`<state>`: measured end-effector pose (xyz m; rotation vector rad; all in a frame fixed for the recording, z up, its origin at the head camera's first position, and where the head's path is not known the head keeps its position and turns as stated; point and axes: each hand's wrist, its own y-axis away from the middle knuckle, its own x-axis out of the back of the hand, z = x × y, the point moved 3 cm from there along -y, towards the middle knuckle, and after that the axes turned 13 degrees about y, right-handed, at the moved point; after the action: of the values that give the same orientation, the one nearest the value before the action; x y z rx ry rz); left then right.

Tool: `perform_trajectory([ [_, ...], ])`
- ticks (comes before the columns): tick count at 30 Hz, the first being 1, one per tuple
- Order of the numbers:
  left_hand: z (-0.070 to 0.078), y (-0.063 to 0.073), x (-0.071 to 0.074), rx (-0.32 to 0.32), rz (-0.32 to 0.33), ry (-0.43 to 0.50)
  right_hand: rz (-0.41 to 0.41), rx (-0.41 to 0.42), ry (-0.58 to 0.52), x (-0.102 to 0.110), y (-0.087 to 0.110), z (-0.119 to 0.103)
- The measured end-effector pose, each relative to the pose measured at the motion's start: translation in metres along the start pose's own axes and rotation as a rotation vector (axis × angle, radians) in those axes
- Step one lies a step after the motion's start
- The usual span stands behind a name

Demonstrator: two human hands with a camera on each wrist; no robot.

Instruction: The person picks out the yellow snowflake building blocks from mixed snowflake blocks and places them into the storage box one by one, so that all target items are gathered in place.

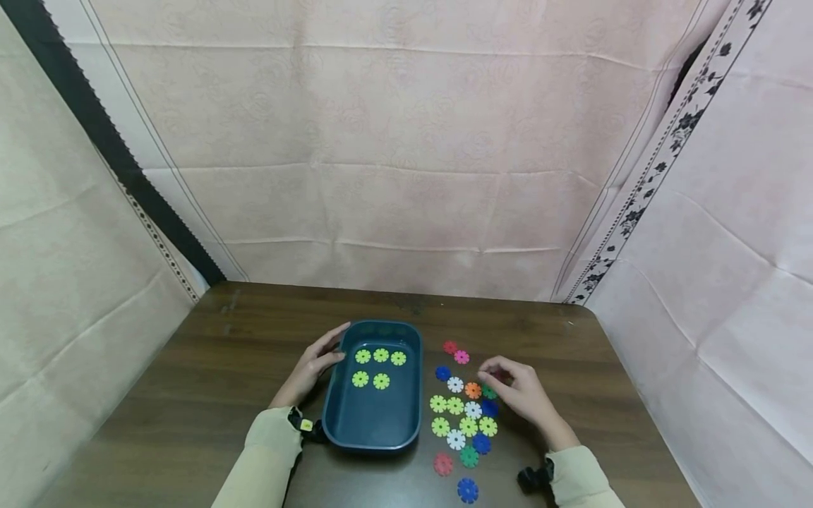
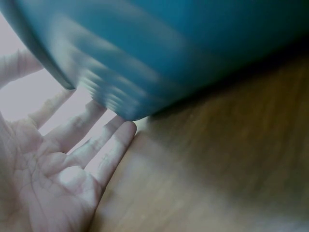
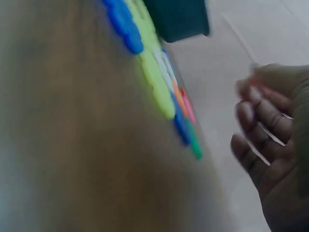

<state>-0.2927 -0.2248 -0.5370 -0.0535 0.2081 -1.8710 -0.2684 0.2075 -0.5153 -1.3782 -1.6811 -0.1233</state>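
A dark blue tray (image 1: 375, 441) stands on the table with several yellow-green flower-shaped discs (image 1: 381, 355) lying in two rows inside it. My left hand (image 1: 312, 365) rests against the tray's left side. In the left wrist view its fingers stretch out almost straight and touch the outer wall. Right of the tray lie loose flower discs in blue, white, orange, green, red, pink and yellow-green. Over their right edge hovers my right hand (image 1: 516, 388), near a green disc (image 1: 488, 391). Its fingers bend loosely, thumb and forefinger close together, and I see nothing between them.
The brown wooden table (image 1: 190, 423) is enclosed by pale cloth hangings (image 1: 406, 176) at the back and both sides. A blue disc (image 1: 468, 490) lies nearest the front. Black straps with small devices sit on both wrists.
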Motion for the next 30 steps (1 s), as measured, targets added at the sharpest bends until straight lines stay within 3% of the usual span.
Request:
perform_trajectory([
  [4,0.000,0.001,0.000,-0.007,-0.009,-0.010,-0.011,-0.149,-0.014,0.006,0.030,0.019],
  [7,0.000,0.001,0.001,-0.011,-0.003,-0.013,-0.032,-0.203,-0.005,0.009,0.046,0.024],
  [12,0.001,-0.001,0.000,-0.003,0.015,-0.018,-0.107,-0.122,0.048,0.010,0.060,0.016],
  [17,0.000,-0.001,0.000,0.000,0.018,-0.018,-0.121,-0.006,0.127,0.004,0.065,0.005],
  [30,0.000,-0.001,-0.001,-0.005,-0.002,-0.030,-0.106,0.051,0.180,-0.002,0.062,0.001],
])
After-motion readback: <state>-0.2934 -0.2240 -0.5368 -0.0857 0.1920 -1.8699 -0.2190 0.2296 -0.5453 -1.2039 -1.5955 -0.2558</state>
